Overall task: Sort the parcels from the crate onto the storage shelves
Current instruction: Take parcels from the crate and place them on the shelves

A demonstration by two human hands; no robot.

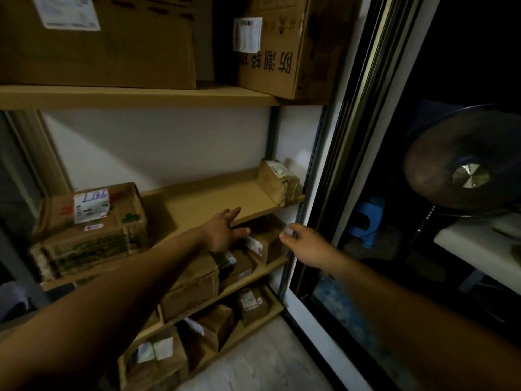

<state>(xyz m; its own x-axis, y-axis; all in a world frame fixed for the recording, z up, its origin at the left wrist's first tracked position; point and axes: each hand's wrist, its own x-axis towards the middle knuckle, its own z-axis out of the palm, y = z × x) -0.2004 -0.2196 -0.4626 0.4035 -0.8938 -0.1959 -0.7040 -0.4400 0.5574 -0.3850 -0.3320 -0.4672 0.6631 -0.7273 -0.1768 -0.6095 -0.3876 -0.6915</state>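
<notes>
Both my arms reach toward the wooden storage shelves. My left hand hovers with straight fingers at the front edge of the middle shelf and holds nothing. My right hand is held out beside a small brown parcel with a white label on the shelf below, fingers relaxed, empty. The fingertips lie close to the parcel's right corner; whether they touch it is unclear. The crate is out of view.
A taped box with a handwritten label sits left on the middle shelf, a small wrapped parcel at its right end. Large cartons fill the top shelf. Several boxes crowd the lower shelves. A fan stands beyond the door frame at right.
</notes>
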